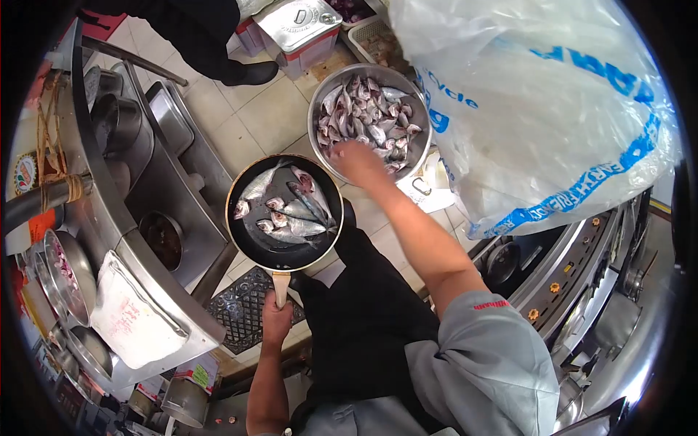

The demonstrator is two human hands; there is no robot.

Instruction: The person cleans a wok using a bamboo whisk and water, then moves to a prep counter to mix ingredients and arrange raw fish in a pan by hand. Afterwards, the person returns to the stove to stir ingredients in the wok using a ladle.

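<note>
My left hand point(277, 317) is wrapped round the pale handle of a black frying pan point(273, 251). The pan is held level in front of my legs, with several whole silvery fish point(297, 218) lying in it. To its upper right, a large round metal bowl point(317, 109) is filled with many small fish point(374, 116). My right hand point(358, 164) is over the bowl's near left edge, at the fish, with its fingers curled downward. The back of the hand hides what the fingertips hold, if anything.
A big translucent plastic bag point(538, 123) with blue print crowds the right side. Below it stands a stove point(560, 272) with knobs. At left is a steel counter point(149, 269) bearing a white cloth point(137, 312). Another person's leg and shoe point(251, 73) are ahead, near a lidded tin point(298, 29).
</note>
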